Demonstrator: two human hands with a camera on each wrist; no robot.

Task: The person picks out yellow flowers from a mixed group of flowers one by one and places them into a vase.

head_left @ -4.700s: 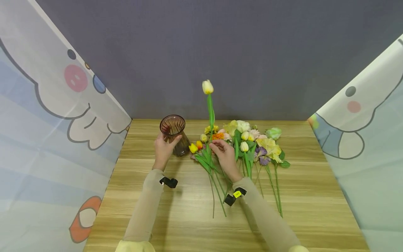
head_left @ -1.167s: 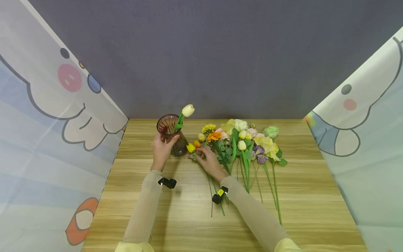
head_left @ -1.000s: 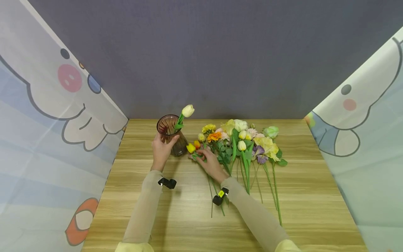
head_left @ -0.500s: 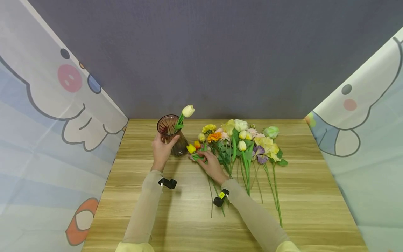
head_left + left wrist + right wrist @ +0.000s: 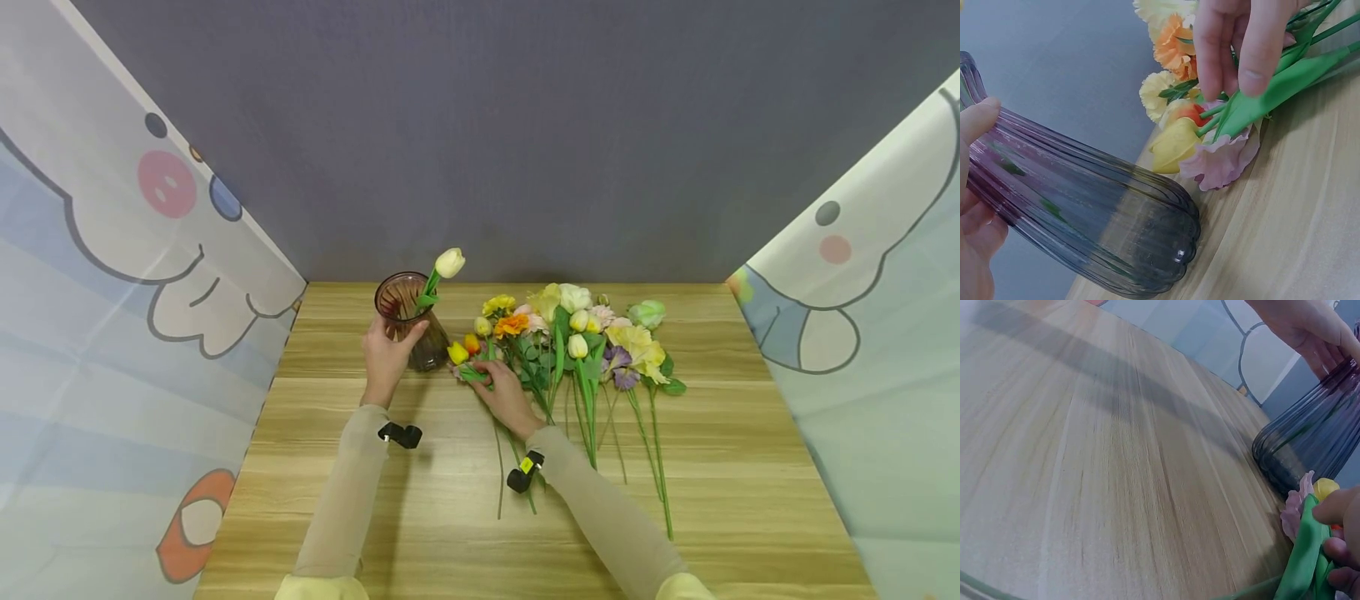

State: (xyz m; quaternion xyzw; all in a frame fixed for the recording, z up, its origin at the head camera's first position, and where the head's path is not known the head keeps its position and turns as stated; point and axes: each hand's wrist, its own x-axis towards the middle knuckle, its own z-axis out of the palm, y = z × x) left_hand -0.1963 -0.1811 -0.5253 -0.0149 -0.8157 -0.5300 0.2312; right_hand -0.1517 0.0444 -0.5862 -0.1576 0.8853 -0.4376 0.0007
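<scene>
My left hand (image 5: pixel 385 360) grips a ribbed, purple-tinted glass vase (image 5: pixel 429 346) near its neck, fingers and thumb on either side. A white tulip (image 5: pixel 450 263) stands in it, leaning right over the rim; its stem shows through the glass in the left wrist view. To the right, low over the table, my right hand (image 5: pixel 506 396) pinches the yellow tulip (image 5: pixel 457 353) by its stem and green leaf (image 5: pixel 1285 94). That bloom lies beside the vase's base, with an orange-red tulip (image 5: pixel 472 343) and a pink ruffled flower (image 5: pixel 1225 161) close by.
Several more flowers lie in a heap to the right, among them an orange flower (image 5: pixel 512 324), white tulips (image 5: pixel 577 346), a purple iris (image 5: pixel 618 367) and a pale green bud (image 5: pixel 647 313). Their long stems point toward the front of the wooden table (image 5: pixel 735 467). A grey panel (image 5: pixel 517 142) stands behind.
Earlier, my right hand held the white tulip upright; now that tulip stands in the vase. The right hand has moved left and down to the yellow tulip. My left hand keeps its grip.
</scene>
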